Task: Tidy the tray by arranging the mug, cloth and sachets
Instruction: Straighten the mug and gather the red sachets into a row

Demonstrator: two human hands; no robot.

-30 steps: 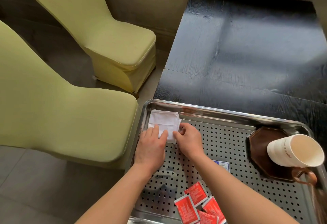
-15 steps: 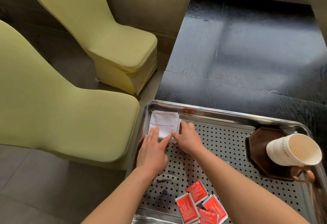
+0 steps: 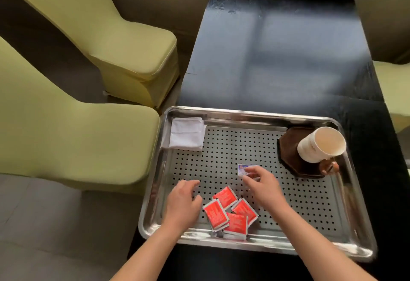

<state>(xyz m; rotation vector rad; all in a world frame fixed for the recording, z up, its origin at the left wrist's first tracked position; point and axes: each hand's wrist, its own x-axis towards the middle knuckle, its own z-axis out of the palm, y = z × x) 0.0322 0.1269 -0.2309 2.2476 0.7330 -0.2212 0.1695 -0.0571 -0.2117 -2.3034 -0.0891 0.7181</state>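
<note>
Tray (image 3: 221, 115) of shiny steel sits at the near end of the black table (image 3: 277, 47), its floor a perforated sheet rimmed by a smooth raised edge. Your cloth (image 3: 187, 133) lies folded into a neat white square in the far left corner, one side riding up against the rim. In the far right corner the mug (image 3: 321, 144) stands on a dark brown coaster (image 3: 290, 147); the mug is cream outside and in, with faint lettering on its wall and a brown handle pointing toward the near right. Four red sachets (image 3: 230, 212) lie in a loose overlapping cluster by the near rim, each with a white border and small print too blurred to read. A single blue sachet (image 3: 243, 169) lies flat near the tray's middle, apart from the red ones.

Your left hand (image 3: 184, 203) hovers just left of the red cluster, fingers loosely curled and holding nothing. Your right hand (image 3: 263, 188) is over the middle of the tray, fingers part spread and empty, their tips at the blue sachet's near edge; whether they touch it you cannot tell. Two chairs (image 3: 77, 125) in yellow-green covers stand to the left of the table.
</note>
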